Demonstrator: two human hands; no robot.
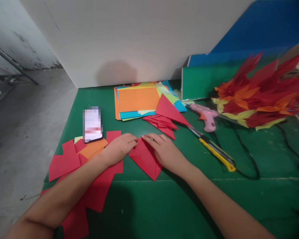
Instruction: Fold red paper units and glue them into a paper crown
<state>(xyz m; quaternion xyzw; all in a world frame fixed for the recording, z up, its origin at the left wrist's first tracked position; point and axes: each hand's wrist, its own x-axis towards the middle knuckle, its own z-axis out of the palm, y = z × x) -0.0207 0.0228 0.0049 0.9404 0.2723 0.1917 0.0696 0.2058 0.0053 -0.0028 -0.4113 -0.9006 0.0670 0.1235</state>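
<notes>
A folded piece of red paper (146,157) lies on the green table between my hands, one pointed corner toward me. My left hand (123,146) pinches its upper left edge, fingers curled together. My right hand (164,151) rests over its right side, with the fingertips pressed at the top corner close to the left fingers. Just beyond are several folded red paper pieces (161,124) in a small pile, and a larger red folded piece (170,109) leans over it. Loose red paper sheets (99,192) spread beneath and around my left forearm.
A phone (92,124) lies at the left by orange paper (92,149). Coloured sheets (138,99) are stacked at the back. To the right are a yellow cutter knife (216,151), a pink glue gun (206,116) with a black cord, and a red-orange paper arrangement (259,96).
</notes>
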